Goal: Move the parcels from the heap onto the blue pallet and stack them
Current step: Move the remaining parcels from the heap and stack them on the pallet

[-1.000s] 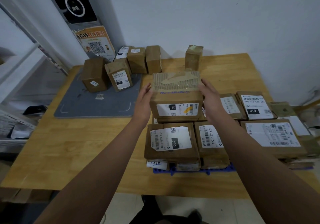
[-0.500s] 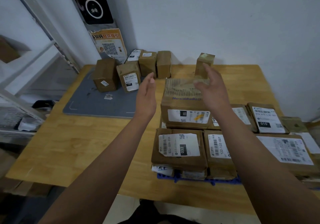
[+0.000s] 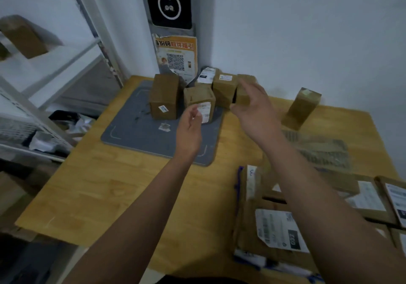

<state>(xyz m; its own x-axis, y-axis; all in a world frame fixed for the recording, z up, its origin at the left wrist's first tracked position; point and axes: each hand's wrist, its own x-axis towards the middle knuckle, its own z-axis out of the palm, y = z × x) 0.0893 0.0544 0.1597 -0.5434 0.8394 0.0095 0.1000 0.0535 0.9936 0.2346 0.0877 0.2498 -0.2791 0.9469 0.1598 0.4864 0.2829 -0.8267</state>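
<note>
At the far end of the counter, the heap of parcels stands on a grey mat. Both hands hover before it, empty: the left hand loosely curled, the right hand spread. Nearer, stacked parcels cover the blue pallet.

We faced a plain pale wall behind a wooden table, under dim, even light. A black panel with a white ring hung above an orange QR poster. White metal shelving stood to our left, and a grey mat lay on the tabletop.
</note>
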